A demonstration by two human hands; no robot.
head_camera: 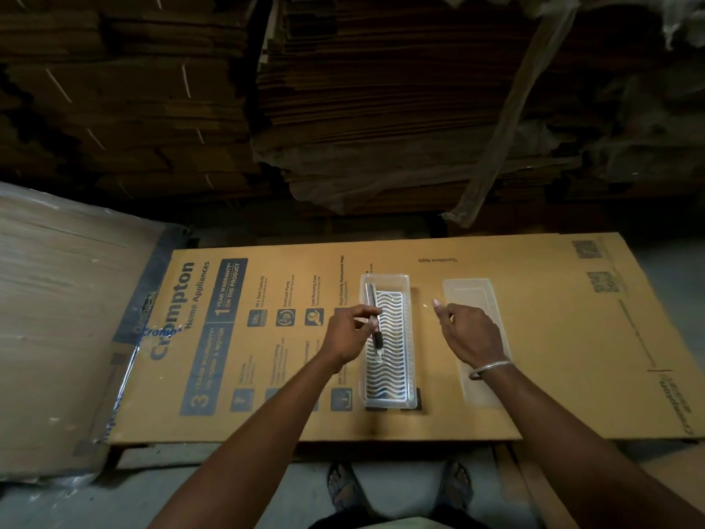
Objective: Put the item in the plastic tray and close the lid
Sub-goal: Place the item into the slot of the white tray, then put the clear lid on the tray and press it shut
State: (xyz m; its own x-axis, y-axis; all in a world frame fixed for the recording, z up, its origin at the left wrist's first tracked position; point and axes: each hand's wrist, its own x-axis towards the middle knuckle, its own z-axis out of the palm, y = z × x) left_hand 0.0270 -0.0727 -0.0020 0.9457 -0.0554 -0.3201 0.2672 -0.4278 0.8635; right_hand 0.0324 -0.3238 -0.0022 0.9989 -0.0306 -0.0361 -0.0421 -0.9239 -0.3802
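A clear plastic tray (411, 337) with a wavy white grid insert lies lengthwise on a flat printed cardboard sheet. My left hand (349, 334) pinches a slim dark and silver pen-like item (372, 301) that lies along the tray's left side, over the insert. To the right of the tray the clear lid (473, 292) lies flat on the cardboard. My right hand (471, 334) hovers above the lid with its fingers spread and nothing in them; a metal bangle sits on that wrist.
The cardboard sheet (553, 337) rests on a low platform. Tall stacks of flattened cartons (381, 101) rise behind it. A plastic-wrapped bundle (57, 318) lies at the left. My sandalled feet (343, 486) stand on the concrete floor at the near edge.
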